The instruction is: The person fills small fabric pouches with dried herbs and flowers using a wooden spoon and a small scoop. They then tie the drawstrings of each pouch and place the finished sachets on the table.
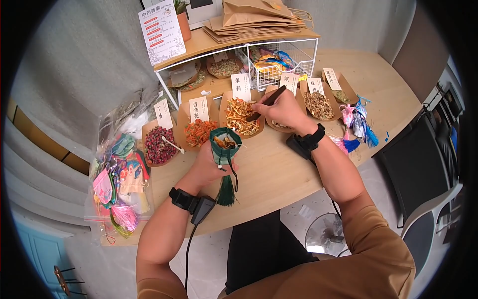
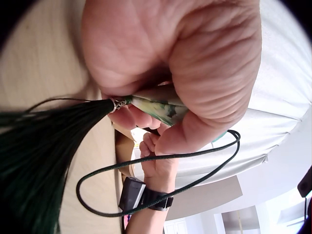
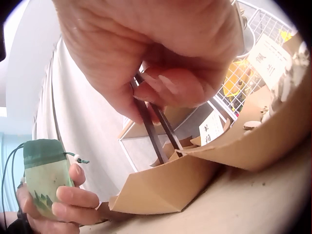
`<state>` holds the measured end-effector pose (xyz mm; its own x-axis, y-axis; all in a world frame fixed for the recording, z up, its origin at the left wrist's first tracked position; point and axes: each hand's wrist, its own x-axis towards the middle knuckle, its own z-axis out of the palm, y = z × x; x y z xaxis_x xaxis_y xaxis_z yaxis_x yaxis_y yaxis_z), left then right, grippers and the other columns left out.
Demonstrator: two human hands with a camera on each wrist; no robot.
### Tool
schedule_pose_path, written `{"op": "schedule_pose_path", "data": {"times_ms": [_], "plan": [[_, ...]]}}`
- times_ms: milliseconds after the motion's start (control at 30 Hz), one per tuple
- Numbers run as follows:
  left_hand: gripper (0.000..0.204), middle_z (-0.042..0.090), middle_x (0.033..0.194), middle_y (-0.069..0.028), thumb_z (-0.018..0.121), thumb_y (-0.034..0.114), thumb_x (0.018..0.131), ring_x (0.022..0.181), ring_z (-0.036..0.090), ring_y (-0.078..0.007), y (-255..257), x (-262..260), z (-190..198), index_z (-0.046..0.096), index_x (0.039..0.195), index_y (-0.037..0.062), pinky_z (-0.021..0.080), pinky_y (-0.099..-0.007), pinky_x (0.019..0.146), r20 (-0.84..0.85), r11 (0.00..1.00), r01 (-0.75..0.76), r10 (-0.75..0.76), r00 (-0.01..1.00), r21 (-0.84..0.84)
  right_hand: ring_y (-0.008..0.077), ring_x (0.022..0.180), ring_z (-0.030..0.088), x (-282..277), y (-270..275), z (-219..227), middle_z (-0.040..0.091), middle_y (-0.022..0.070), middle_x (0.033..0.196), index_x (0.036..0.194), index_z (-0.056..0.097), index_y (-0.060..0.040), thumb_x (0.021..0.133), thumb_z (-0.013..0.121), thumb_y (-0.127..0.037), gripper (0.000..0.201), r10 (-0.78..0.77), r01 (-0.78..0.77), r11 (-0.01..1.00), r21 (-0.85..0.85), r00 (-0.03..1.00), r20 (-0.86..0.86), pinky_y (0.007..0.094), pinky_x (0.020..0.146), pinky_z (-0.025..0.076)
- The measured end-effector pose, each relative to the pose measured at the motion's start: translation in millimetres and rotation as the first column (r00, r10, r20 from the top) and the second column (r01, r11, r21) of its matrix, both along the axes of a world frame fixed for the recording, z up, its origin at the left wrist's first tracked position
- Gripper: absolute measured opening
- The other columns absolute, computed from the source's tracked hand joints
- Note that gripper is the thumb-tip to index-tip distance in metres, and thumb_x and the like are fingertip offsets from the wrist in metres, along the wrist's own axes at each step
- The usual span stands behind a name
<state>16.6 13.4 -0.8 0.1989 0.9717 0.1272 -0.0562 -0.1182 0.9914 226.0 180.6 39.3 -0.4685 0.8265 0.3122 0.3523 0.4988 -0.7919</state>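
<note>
The left hand (image 1: 205, 164) grips a small green drawstring pouch (image 1: 225, 149), its mouth open upward with some dried material inside and a dark green tassel (image 1: 226, 192) hanging below. In the left wrist view the fingers curl round the pouch (image 2: 161, 108). The right hand (image 1: 285, 110) pinches a dark pair of tongs or sticks (image 1: 273, 96), whose tips are at the paper tray of yellow-orange dried flowers (image 1: 241, 115). In the right wrist view the two dark rods (image 3: 155, 131) reach down into a tray (image 3: 165, 187); their tips are partly hidden behind its edge.
Trays of red buds (image 1: 159, 145), orange petals (image 1: 200, 132) and brown pieces (image 1: 318, 105) stand in a row with label cards. Bagged colourful pouches (image 1: 124, 179) lie at left, tasselled pouches (image 1: 356, 122) at right. Behind is a shelf (image 1: 199, 47) with paper bags (image 1: 254, 22) and a wire basket (image 1: 279, 65).
</note>
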Motion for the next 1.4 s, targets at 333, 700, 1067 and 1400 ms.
{"op": "schedule_pose_path", "data": {"times_ms": [333,700,1067,1400], "plan": [[0.063,0.056,0.101,0.0007,0.077,-0.002,0.070,0.087,0.055,-0.0071,-1,2,1,0.047,0.125,0.0039,0.050,-0.0240,0.077,0.052,0.999,-0.019,0.020,0.998,-0.028,0.0060,0.067,0.058,-3,-8,-4,0.067,0.0020,0.073,0.085,0.070,0.0006,0.085,0.072,-0.011,0.012,0.230,-0.230,0.970,-0.074,0.973,-0.017,0.0231,0.063,0.049],[0.045,0.056,0.090,-0.0006,0.072,-0.003,0.070,0.076,0.058,-0.0090,-1,7,5,0.052,0.108,0.0059,0.051,-0.0257,0.066,0.070,0.998,-0.048,0.050,0.996,-0.035,0.0042,0.075,0.055,-5,-7,-1,0.064,-0.0010,0.084,0.105,0.064,-0.0004,0.089,0.064,-0.006,0.017,0.225,-0.260,0.957,-0.131,0.945,-0.236,0.0211,0.066,0.047],[0.049,0.053,0.093,0.0050,0.075,-0.001,0.069,0.078,0.049,-0.0041,3,6,1,0.052,0.112,0.0054,0.045,-0.0208,0.069,-0.011,0.998,-0.054,0.054,0.998,-0.032,0.0025,0.057,0.043,-1,-19,11,0.058,-0.0055,0.072,0.105,0.064,-0.0024,0.090,0.065,-0.010,0.016,0.326,-0.667,0.690,-0.279,0.632,-0.703,0.0192,0.052,0.034],[0.061,0.059,0.106,-0.0015,0.076,-0.004,0.071,0.091,0.058,-0.0096,4,1,-6,0.050,0.124,0.0071,0.053,-0.0267,0.071,-0.036,0.998,-0.037,0.035,0.999,-0.050,0.0058,0.054,0.047,1,-27,13,0.059,0.0004,0.070,0.088,0.066,-0.0015,0.088,0.068,-0.009,0.008,0.309,-0.666,0.683,-0.299,0.635,-0.708,0.0207,0.047,0.036]]}}
